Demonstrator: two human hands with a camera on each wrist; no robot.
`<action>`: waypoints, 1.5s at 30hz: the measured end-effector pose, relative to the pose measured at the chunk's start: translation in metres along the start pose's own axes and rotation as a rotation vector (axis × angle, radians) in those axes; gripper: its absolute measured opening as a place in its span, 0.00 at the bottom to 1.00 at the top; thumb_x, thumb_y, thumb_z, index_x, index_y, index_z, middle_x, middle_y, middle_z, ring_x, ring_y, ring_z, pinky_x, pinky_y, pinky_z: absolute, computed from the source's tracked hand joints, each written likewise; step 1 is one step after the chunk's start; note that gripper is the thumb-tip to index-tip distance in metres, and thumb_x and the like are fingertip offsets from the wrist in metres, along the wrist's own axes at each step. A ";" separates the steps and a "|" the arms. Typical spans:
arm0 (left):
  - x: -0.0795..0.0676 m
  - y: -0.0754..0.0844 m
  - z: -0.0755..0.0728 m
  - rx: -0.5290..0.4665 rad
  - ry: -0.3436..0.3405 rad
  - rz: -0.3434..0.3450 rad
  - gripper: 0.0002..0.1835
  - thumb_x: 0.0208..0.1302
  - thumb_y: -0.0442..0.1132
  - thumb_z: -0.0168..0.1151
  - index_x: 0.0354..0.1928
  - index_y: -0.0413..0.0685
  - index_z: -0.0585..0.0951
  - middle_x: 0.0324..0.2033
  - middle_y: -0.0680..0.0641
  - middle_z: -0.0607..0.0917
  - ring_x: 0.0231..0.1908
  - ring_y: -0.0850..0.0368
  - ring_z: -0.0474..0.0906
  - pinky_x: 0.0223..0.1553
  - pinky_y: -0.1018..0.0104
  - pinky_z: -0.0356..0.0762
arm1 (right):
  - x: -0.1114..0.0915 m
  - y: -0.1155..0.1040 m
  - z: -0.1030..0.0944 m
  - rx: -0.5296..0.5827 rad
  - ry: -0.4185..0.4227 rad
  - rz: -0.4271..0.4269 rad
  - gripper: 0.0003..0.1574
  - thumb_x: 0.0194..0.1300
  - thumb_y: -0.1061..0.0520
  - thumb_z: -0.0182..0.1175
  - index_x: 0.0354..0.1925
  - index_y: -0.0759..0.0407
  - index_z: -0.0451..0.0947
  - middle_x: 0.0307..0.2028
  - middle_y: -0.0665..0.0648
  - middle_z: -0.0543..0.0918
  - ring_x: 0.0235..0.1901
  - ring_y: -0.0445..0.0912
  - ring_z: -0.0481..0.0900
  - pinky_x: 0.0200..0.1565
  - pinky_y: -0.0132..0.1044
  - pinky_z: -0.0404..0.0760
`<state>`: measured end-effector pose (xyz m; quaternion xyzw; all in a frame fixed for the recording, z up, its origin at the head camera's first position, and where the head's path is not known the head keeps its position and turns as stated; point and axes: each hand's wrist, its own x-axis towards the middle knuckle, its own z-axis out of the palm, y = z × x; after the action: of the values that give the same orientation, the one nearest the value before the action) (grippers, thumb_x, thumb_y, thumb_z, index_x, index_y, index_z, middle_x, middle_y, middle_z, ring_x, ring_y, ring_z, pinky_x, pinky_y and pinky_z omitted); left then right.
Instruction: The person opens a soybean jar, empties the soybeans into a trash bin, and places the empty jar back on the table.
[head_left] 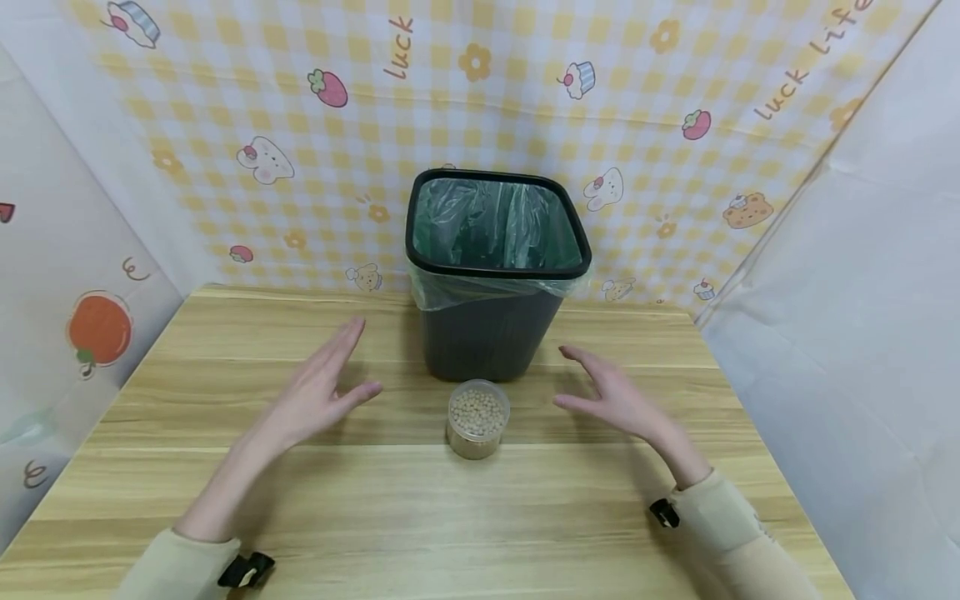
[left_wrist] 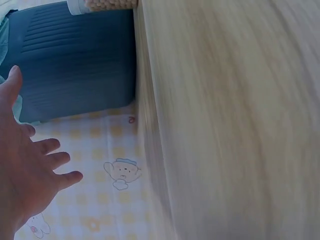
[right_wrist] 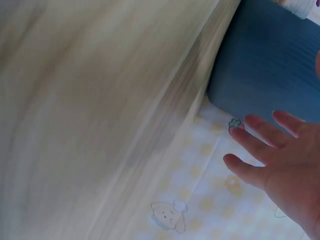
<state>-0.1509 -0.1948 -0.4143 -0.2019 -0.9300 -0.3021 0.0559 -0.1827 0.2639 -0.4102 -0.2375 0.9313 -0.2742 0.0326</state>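
A clear round tub of small beige beads or beans point(head_left: 477, 419) stands on the table, directly in front of a dark trash bin point(head_left: 483, 333). The bin has a black rim and a thin translucent liner folded over it. To the left of the tub, my left hand point(head_left: 318, 396) hovers with fingers extended and thumb spread, holding nothing. On the other side, my right hand point(head_left: 611, 396) is held out the same way, also empty. Both palms face inward, apart from the tub and bin. The left wrist view shows the bin's ribbed side point(left_wrist: 75, 60) beyond the left fingers.
The wood-grain table point(head_left: 420, 517) reaches back to a yellow checked cloth point(head_left: 337, 167) printed with cartoons, close behind the bin. White cloth walls point(head_left: 840, 333) close off the left and right sides. A black clip or strap sits at each sleeve cuff point(head_left: 247, 571).
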 end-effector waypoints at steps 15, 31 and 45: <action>0.005 0.014 0.018 -0.202 -0.099 0.012 0.43 0.74 0.54 0.61 0.81 0.48 0.54 0.76 0.38 0.67 0.74 0.36 0.65 0.67 0.34 0.70 | 0.004 -0.021 0.026 0.112 -0.169 -0.055 0.58 0.62 0.37 0.72 0.77 0.60 0.59 0.70 0.61 0.75 0.70 0.59 0.73 0.67 0.60 0.74; 0.022 0.038 0.040 -0.323 -0.252 0.045 0.42 0.72 0.58 0.62 0.79 0.49 0.59 0.71 0.39 0.74 0.70 0.38 0.72 0.62 0.36 0.77 | 0.017 -0.040 0.045 0.225 -0.310 -0.083 0.66 0.51 0.43 0.81 0.78 0.58 0.56 0.69 0.60 0.76 0.70 0.56 0.74 0.67 0.54 0.76; 0.035 0.063 0.068 -0.373 -0.368 0.069 0.49 0.65 0.57 0.70 0.81 0.51 0.57 0.76 0.40 0.68 0.73 0.42 0.67 0.73 0.41 0.66 | 0.028 -0.056 0.055 0.162 -0.371 -0.115 0.64 0.49 0.45 0.82 0.75 0.61 0.60 0.66 0.59 0.78 0.66 0.53 0.77 0.67 0.52 0.76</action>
<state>-0.1556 -0.0972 -0.4274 -0.2919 -0.8452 -0.4246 -0.1418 -0.1733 0.1823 -0.4248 -0.3334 0.8690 -0.3013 0.2070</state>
